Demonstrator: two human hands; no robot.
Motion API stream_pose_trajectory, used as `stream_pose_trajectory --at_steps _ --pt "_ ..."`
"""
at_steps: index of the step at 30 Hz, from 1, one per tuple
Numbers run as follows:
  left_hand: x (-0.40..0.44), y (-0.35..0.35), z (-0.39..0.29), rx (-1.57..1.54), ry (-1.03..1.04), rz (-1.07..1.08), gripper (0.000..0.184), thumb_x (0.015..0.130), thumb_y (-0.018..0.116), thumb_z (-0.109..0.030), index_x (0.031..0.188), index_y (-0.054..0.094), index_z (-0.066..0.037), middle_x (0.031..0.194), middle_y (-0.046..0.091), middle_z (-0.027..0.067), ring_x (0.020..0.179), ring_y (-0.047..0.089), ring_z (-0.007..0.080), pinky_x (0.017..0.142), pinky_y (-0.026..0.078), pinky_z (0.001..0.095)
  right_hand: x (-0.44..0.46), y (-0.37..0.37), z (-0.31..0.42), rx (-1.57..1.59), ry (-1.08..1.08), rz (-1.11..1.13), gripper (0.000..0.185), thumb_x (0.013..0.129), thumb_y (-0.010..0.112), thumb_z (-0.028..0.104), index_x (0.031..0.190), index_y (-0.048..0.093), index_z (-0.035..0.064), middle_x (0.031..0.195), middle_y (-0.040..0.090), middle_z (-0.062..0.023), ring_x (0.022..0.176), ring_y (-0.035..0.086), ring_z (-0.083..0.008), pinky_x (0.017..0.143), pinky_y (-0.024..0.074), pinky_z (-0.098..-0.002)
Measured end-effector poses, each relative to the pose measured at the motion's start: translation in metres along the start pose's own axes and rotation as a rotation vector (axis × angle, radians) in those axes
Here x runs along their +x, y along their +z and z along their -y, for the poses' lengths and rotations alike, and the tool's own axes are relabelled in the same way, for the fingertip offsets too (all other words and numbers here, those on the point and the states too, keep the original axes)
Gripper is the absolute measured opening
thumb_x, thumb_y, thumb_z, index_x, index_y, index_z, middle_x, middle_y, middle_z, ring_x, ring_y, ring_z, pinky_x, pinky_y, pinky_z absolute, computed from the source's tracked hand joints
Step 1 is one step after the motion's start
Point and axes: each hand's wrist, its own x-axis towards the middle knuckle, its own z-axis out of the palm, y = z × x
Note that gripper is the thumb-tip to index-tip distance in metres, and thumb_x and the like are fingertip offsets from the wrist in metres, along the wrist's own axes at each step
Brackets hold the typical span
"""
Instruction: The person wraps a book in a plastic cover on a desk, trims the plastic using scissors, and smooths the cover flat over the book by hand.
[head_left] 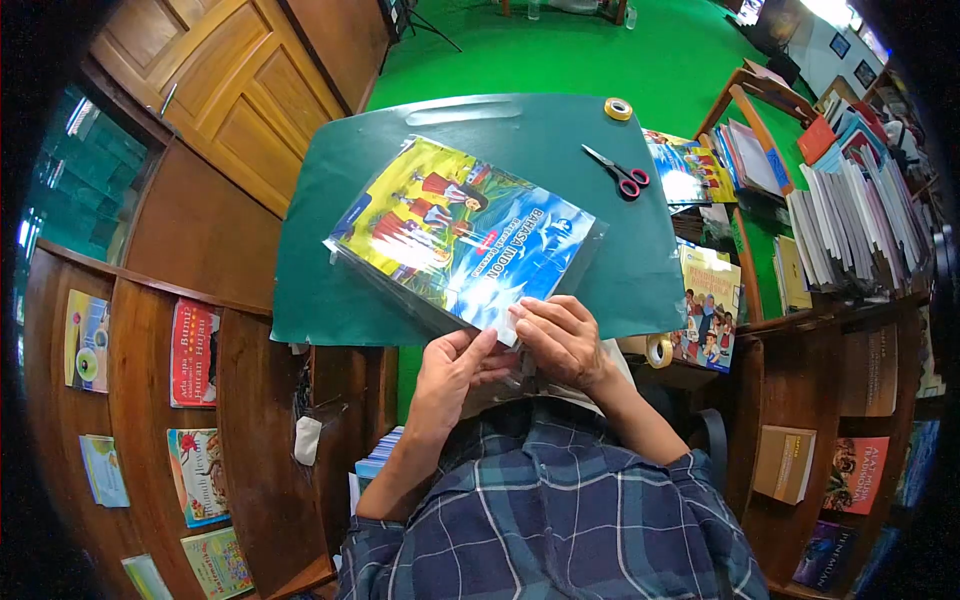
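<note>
A book with a colourful cover (460, 235) lies at a slant on the green table (340, 310), with shiny clear plastic around it that sticks out past its edges. My left hand (452, 375) holds the book's near corner between thumb and fingers. On the same corner, my right hand (558, 340) has its thumb and fingers pinched together at the plastic; the hands almost touch. Scissors (622, 175) with dark and red handles rest to the right of the book, blades apart. A tape roll (618, 108) sits at the table's far right edge.
Right of the table are more books (705, 310), a second tape roll (659, 350) and a rack of papers (850, 220). Wooden shelves with books (195, 355) stand at the left, below a wooden door (230, 100). A tripod (430, 25) stands on the green floor.
</note>
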Motion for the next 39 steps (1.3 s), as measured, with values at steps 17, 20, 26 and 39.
stream_pose_trajectory --at_steps 17,20,26,39 --pt "0.003 0.007 0.006 -0.016 -0.058 -0.048 0.019 0.089 0.065 -0.013 0.096 0.061 0.004 0.077 0.067 0.0115 0.066 0.069 0.0161 0.052 0.055 0.0191 -0.001 0.0 0.002 0.003 -0.009 0.015 0.018 0.084 0.063 0.01 0.101 0.057 0.0072 0.105 0.069 -0.0107 0.098 0.066 -0.0239 0.078 0.0503 -0.0348" --pt "0.006 0.008 0.007 -0.071 -0.053 -0.056 0.018 0.088 0.065 -0.012 0.096 0.061 0.004 0.076 0.067 0.0115 0.066 0.068 0.0157 0.052 0.055 0.0194 -0.001 -0.002 0.002 0.021 0.005 0.035 0.018 0.084 0.063 0.01 0.101 0.057 0.0071 0.106 0.069 -0.0108 0.098 0.066 -0.0239 0.078 0.0502 -0.0347" --pt "0.009 0.007 0.017 -0.14 0.001 -0.05 0.02 0.086 0.068 -0.014 0.096 0.063 0.003 0.08 0.068 0.0093 0.063 0.067 0.0132 0.053 0.053 0.0173 -0.005 0.001 0.001 0.026 0.001 0.027 0.018 0.084 0.062 0.009 0.101 0.057 0.0057 0.107 0.068 -0.0099 0.101 0.064 -0.0234 0.079 0.0498 -0.0346" --pt "0.005 0.015 0.007 -0.043 -0.002 -0.073 0.02 0.086 0.067 -0.013 0.096 0.063 0.003 0.085 0.068 0.0102 0.059 0.065 0.0124 0.051 0.051 0.0169 0.008 -0.03 0.051 0.997 1.06 -0.382 0.014 0.09 0.058 0.01 0.103 0.056 0.0033 0.076 0.057 -0.0051 0.069 0.052 -0.0173 0.067 0.0463 -0.0273"
